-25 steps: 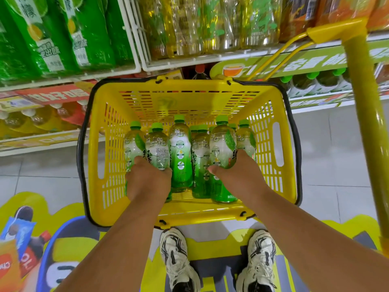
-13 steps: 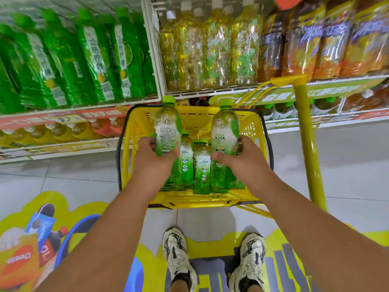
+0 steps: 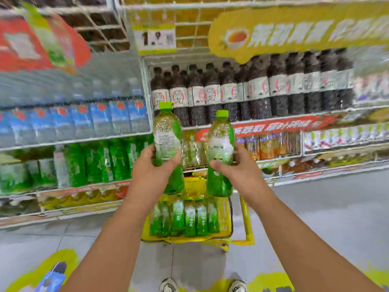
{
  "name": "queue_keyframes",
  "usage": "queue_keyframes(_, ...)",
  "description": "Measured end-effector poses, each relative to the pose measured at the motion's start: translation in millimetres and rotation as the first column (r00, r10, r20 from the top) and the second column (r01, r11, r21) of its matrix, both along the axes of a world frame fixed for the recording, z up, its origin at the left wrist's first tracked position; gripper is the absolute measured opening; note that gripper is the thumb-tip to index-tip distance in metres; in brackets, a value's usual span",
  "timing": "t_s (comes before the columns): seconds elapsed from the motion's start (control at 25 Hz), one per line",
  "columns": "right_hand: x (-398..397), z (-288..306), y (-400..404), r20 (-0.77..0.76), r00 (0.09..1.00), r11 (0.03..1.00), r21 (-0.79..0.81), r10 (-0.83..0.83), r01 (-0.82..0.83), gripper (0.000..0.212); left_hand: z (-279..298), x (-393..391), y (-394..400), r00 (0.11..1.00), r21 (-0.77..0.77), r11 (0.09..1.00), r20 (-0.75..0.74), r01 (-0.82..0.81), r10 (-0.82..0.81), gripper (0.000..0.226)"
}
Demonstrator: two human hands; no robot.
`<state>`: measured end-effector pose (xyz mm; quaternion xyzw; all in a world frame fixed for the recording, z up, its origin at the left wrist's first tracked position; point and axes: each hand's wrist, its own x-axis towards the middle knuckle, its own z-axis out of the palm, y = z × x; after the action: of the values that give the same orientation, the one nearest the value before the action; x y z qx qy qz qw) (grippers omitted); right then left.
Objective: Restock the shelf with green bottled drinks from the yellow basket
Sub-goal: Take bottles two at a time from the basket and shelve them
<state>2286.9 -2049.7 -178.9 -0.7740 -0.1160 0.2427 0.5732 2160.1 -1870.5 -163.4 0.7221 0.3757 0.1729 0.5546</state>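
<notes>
Your left hand (image 3: 153, 171) has its fingers curled round the middle of one green bottle (image 3: 168, 144), thumb on the near side of the label; the fingertips themselves are hidden behind the bottle. Your right hand (image 3: 240, 171) grips a second green bottle (image 3: 221, 152) the same way, thumb laid across its lower front and the other fingers wrapped out of sight behind it. Both bottles stand upright, green caps on top, side by side but apart, raised above the yellow basket (image 3: 225, 216) and in front of the shelf (image 3: 273, 119).

Below your hands the basket holds more green bottles (image 3: 189, 218), packed in a row; your forearms and the two held bottles cover much of the basket's far part, so its back wall can hardly be seen. A yellow handle (image 3: 245, 220) runs along its right side.

The whole view is smeared with motion, so label print is unreadable. The shelf shows dark bottles (image 3: 252, 89) above, blurred blue packs (image 3: 84, 121) and green packs (image 3: 101, 163) at left. Only the toes of your shoes (image 3: 168, 286) show at the bottom edge.
</notes>
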Motion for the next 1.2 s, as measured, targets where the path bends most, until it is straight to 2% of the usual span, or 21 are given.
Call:
queue_keyframes(0.08, 0, 55, -11, 0.048, 0.999, 0.999, 0.035, -0.009, 0.008, 0.061, 54, -5, -2, 0.998, 0.002, 1.000, 0.069, 0.005, -0.005, 0.039)
queue_keyframes(0.36, -8, 190, -11, 0.183, 0.983, 0.991, 0.132, -0.024, 0.000, 0.051, 181, -20, 5, 0.963, 0.023, 0.999, 0.266, 0.037, -0.042, 0.034)
queue_keyframes(0.48, -12, 229, 5, 0.249, 0.968, 0.987, 0.158, -0.023, -0.018, 0.058, 220, -20, 17, 0.952, 0.095, 0.995, 0.300, 0.026, -0.054, 0.028)
queue_keyframes(0.56, -10, 254, 16, 0.270, 0.962, 0.989, 0.151, -0.030, -0.012, 0.071, 243, -18, 27, 0.949, 0.146, 0.989, 0.305, 0.035, -0.079, 0.030)
queue_keyframes(0.6, -8, 266, 21, 0.275, 0.961, 0.988, 0.157, -0.032, -0.012, 0.067, 252, -18, 33, 0.947, 0.169, 0.985, 0.312, 0.030, -0.082, 0.034)
queue_keyframes(0.72, -3, 288, 29, 0.283, 0.959, 0.976, 0.213, -0.029, -0.034, 0.049, 274, -14, 44, 0.947, 0.184, 0.983, 0.316, 0.007, -0.065, 0.043)
queue_keyframes(0.92, 8, 294, 28, 0.302, 0.953, 0.977, 0.194, 0.030, -0.093, 0.054, 279, -4, 40, 0.950, 0.142, 0.990, 0.313, -0.028, -0.018, 0.052)
queue_keyframes(1.08, 21, 294, 15, 0.328, 0.938, 0.964, 0.193, 0.111, -0.182, 0.054, 277, -3, 16, 0.937, 0.113, 0.989, 0.344, -0.097, 0.053, 0.039)
queue_keyframes(1.2, 25, 294, 11, 0.327, 0.925, 0.947, 0.186, 0.194, -0.264, 0.054, 276, -12, -1, 0.926, 0.099, 0.983, 0.360, -0.158, 0.112, 0.038)
